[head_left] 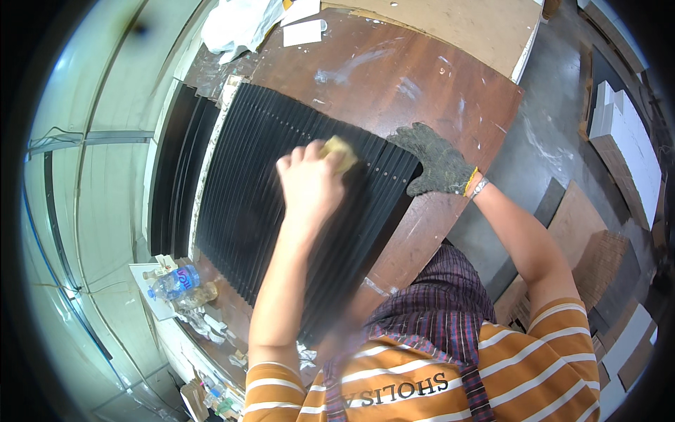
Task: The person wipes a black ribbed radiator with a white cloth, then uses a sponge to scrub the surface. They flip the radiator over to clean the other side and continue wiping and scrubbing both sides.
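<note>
A row of long black strips (246,183) lies side by side on the brown table, small light dots running across them near the far end. My bare left hand (309,186) is over the middle of the row, fingers closed around a yellowish sponge-like pad (339,155) that is blurred at its edge. On the right, my right hand (436,160) wears a dark grey knit glove with a yellow cuff edge. Its fingers and thumb close around the far right corner of the outermost strips. The strips' near ends are blurred and partly behind my left arm.
More black strips (179,169) stand at the left, beyond a whitish edge. Plastic bottles (176,281) and crumpled scraps lie at the lower left. A white plastic bag (239,28) and a brown board (450,28) are at the back. Stacked white panels (626,148) stand on the floor at right.
</note>
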`<state>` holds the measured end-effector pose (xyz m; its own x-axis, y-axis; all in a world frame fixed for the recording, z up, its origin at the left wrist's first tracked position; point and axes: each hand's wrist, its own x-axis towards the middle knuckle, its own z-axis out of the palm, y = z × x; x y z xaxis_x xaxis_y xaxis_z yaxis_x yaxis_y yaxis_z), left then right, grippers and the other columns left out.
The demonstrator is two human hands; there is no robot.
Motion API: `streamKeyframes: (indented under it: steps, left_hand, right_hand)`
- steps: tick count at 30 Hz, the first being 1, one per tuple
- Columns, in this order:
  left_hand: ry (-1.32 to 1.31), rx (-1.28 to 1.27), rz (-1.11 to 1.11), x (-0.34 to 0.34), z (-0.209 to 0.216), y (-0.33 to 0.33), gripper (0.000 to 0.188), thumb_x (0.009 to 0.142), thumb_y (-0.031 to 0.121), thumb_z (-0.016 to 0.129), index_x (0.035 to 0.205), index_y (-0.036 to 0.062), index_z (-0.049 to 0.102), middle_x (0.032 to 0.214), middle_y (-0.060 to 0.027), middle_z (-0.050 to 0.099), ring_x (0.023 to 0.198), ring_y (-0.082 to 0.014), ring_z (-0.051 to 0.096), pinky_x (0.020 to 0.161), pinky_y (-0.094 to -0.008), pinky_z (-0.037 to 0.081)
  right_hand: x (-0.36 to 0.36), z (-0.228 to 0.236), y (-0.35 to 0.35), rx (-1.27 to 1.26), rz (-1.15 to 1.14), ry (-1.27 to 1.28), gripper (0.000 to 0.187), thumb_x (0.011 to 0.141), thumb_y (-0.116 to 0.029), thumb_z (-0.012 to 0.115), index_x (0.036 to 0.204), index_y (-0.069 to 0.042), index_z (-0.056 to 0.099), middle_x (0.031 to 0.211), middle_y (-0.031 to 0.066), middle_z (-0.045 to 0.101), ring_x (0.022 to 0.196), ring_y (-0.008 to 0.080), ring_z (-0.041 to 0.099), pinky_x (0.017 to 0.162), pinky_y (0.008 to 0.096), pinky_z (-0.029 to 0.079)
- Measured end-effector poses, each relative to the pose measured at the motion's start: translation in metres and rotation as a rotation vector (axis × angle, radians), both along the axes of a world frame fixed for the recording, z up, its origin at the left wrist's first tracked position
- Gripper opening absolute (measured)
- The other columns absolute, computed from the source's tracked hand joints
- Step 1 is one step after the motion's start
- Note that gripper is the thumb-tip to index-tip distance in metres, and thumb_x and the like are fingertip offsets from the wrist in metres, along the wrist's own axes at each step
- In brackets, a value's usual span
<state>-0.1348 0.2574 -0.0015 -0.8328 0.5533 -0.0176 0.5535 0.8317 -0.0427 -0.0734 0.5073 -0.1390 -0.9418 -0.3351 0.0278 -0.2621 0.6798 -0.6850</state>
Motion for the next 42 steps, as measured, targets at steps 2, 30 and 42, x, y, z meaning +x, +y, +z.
streamKeyframes:
  steps: [2, 30, 42]
  left_hand:
    - [0.035, 0.144, -0.047, -0.004, -0.013, 0.025, 0.033, 0.081, 0.018, 0.078, 0.114, 0.0139, 0.078, 0.124, -0.0095, 0.068, 0.112, -0.0289, 0.062, 0.097, -0.0458, 0.042]
    - [-0.276, 0.138, 0.641, 0.265, -0.009, -0.311, 0.048, 0.07, -0.006, 0.071, 0.113, 0.0162, 0.074, 0.134, -0.0054, 0.062, 0.126, -0.0298, 0.056, 0.103, -0.0459, 0.041]
    - [0.117, 0.227, 0.236, 0.02, -0.01, -0.251, 0.032, 0.084, -0.002, 0.066, 0.113, 0.0067, 0.075, 0.133, -0.014, 0.065, 0.119, -0.0351, 0.062, 0.101, -0.0472, 0.052]
  right_hand:
    - [-0.001, -0.001, -0.001, -0.016, -0.007, 0.052, 0.106, 0.068, -0.041, 0.087, 0.159, -0.015, 0.04, 0.161, 0.0175, 0.042, 0.152, 0.039, 0.031, 0.128, 0.0494, 0.021]
    - [-0.034, -0.004, 0.018, -0.559, -0.007, -0.287, 0.053, 0.097, -0.025, 0.068, 0.148, -0.012, 0.058, 0.156, 0.008, 0.053, 0.146, 0.0259, 0.045, 0.124, 0.0377, 0.031]
    - [-0.087, -0.028, -0.009, 0.355, -0.221, 0.44, 0.042, 0.093, -0.021, 0.069, 0.133, -0.009, 0.066, 0.146, 0.0136, 0.059, 0.143, 0.036, 0.047, 0.119, 0.0454, 0.037]
